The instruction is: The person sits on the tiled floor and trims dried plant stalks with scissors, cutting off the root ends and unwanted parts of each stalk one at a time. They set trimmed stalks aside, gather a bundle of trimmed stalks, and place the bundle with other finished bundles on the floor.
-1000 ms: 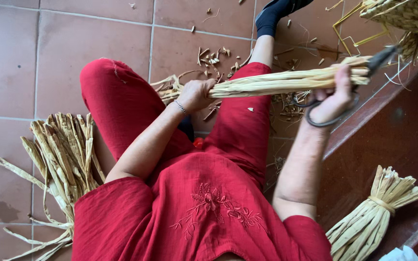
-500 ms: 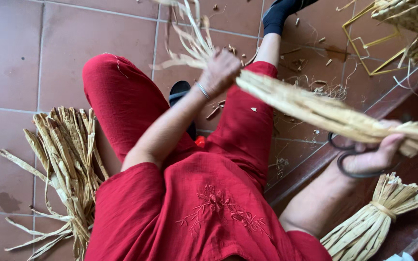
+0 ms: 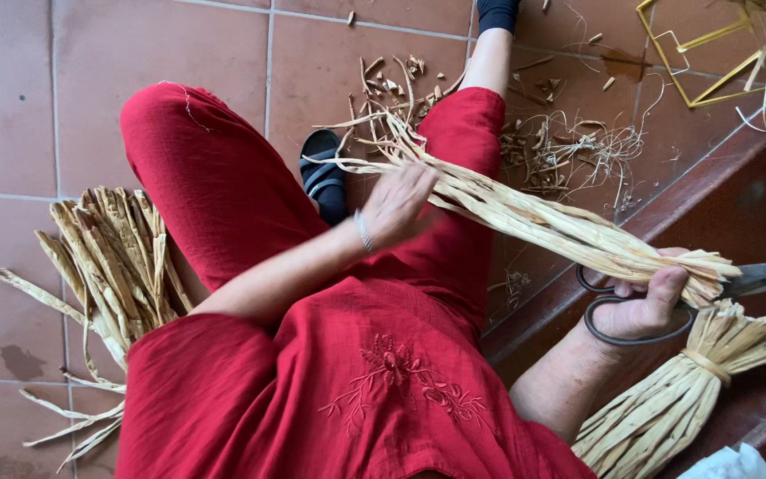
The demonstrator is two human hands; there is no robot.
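Head view: hands (image 3: 525,257) on straw bundle (image 3: 543,222).

Both hands (image 3: 401,208) grip straw bundle (image 3: 534,217).

The person wears a red tunic (image 3: 339,390) with short sleeves and tone-on-tone flower embroidery on the front, and matching red trousers (image 3: 223,186). A thin silver bracelet (image 3: 363,231) circles the left wrist. A black sock (image 3: 496,13) covers one foot.
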